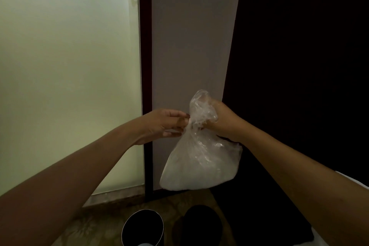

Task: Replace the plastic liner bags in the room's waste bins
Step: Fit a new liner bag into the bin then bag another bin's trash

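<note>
A clear plastic liner bag, bulging with pale contents, hangs in the air in front of me. My right hand grips its gathered neck, with the loose top of the bag sticking up above my fist. From the left, my left hand pinches the same neck with its fingertips. Below, on the floor at the bottom edge, stands a dark round waste bin with a pale rim; its inside looks dark.
A frosted glass panel fills the left side, bordered by a dark frame. A pale wall strip lies behind the bag and a dark surface is at right. A dark rounded object sits beside the bin on patterned floor.
</note>
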